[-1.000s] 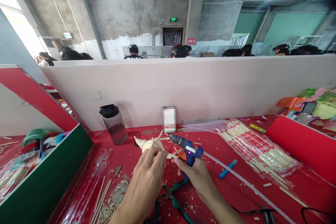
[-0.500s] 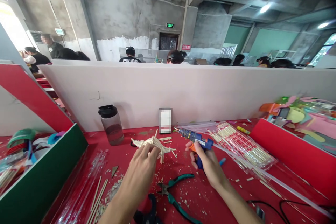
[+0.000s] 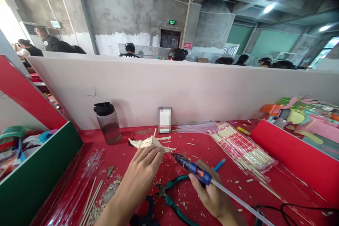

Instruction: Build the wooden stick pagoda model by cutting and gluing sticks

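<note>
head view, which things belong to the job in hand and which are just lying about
Part of the job:
glue gun in the right hand
stick model held by the left hand
probably the pliers and packed sticks

Seemingly lying about:
bottle
yellow tube
blue tube

Left of the green pliers (image 3: 162, 191), and a bit past them, is the left hand (image 3: 148, 162). It is bare, with slim fingers. Its arm (image 3: 122, 197) is bare too and gets wider below the wrist. Right of the pliers is the right hand (image 3: 208, 187), also bare, with its thumb (image 3: 198, 186) showing.
</note>
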`<state>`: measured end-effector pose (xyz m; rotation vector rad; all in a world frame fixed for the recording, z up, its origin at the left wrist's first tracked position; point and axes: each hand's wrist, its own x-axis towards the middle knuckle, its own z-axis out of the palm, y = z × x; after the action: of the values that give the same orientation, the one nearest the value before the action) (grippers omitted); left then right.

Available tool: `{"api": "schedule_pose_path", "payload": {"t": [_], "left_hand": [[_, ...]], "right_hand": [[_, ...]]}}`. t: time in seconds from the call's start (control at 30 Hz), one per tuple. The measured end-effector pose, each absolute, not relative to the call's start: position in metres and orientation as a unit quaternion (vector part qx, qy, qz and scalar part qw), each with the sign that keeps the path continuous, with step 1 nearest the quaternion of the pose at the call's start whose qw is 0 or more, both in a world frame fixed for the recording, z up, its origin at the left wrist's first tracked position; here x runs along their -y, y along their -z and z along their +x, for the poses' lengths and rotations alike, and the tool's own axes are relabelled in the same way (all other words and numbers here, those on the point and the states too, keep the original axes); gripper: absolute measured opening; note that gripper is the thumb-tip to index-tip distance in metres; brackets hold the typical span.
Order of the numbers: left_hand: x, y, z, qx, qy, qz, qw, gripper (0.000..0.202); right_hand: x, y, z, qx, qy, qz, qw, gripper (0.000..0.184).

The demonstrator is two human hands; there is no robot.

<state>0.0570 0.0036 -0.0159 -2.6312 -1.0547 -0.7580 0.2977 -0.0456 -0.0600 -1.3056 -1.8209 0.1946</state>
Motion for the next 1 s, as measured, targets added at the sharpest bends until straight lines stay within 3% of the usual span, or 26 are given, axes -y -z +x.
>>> {"api": "schedule_pose_path", "payload": {"t": [1.0], "left_hand": [[-0.005,0.0213,0.0579,0.358,0.24,-0.892,0.138,0.04]], "right_hand": [[0.0438,0.0662,0.2949,0.71,-0.065,-0.552,0.433,0.028]]}}
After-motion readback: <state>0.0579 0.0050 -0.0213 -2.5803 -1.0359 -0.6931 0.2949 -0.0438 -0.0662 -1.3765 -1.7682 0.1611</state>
